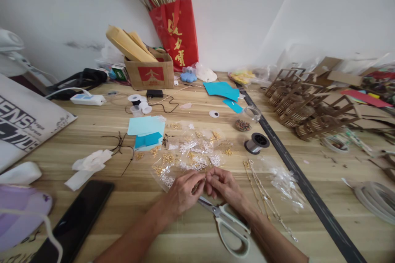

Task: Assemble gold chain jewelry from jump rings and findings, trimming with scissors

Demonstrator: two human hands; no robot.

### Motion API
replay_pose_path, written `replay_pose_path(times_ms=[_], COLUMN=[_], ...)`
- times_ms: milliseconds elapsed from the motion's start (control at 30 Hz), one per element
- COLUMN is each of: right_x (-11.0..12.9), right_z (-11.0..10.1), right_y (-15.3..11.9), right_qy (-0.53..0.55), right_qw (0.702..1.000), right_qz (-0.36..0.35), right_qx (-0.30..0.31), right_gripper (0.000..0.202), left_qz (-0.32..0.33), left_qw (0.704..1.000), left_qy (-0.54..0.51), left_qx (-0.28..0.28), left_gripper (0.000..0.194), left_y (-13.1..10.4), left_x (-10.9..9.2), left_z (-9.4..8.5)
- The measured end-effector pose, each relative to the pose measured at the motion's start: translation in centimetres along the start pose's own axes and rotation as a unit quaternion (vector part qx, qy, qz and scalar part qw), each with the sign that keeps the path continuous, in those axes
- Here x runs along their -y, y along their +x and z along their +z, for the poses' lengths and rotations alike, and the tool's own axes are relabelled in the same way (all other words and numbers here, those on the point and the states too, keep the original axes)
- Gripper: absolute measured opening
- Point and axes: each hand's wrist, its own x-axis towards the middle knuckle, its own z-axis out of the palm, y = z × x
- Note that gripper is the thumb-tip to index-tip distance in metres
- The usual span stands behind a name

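Right at my fingertips, near the front of the light wood-grain table [138,201], there's a thin, gold-coloured metal-looking sliver [205,170], just past the scissors. My left hand [187,189] has thumb and forefinger pinched closed, and it looks like they've got the sliver. My right hand [226,185] is bunched up right beside it with fingers curled in, but I honestly can't tell whether they're shut on its other end.

For fiddly stuff like this, I'd brace both forearms on the table, hold one side dead steady and make only small moves with the other. Pinch lightly too; something this slim would probably bend or ping away.

Looks-wise, only a short, fine, upright bit pokes out between the fingers. The rest is hidden, so no clue about its full shape.

Just beyond my hands are clear plastic bags of small gold and silvery-white pieces [193,144]. Under my wrists lie pale-handled metal scissors [217,211]. Over to the right there's a fine gold chain with beads [255,185], a silvery chain [271,197] next to it, and a black spool of grey wire [254,144] behind them.
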Motion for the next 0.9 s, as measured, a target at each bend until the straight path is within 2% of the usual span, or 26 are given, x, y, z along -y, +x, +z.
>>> replay_pose_path(times_ms=[433, 900], right_x=[-0.28, -0.35], right_z=[-0.14, -0.33], right_y=[-0.01, 0.01], right_qy=[0.004, 0.001], right_qw=[1.0, 1.0], right_qz=[-0.004, -0.014], right_qx=[0.006, 0.003], right_gripper=[0.039, 0.037], left_qz=[0.01, 0.023], left_qw=[1.0, 0.999], left_qy=[-0.005, -0.026], left_qx=[-0.028, -0.011], left_gripper=[0.015, 0.015], left_y=[-0.44, -0.43], left_x=[0.46, 0.68], left_z=[0.45, 0.39])
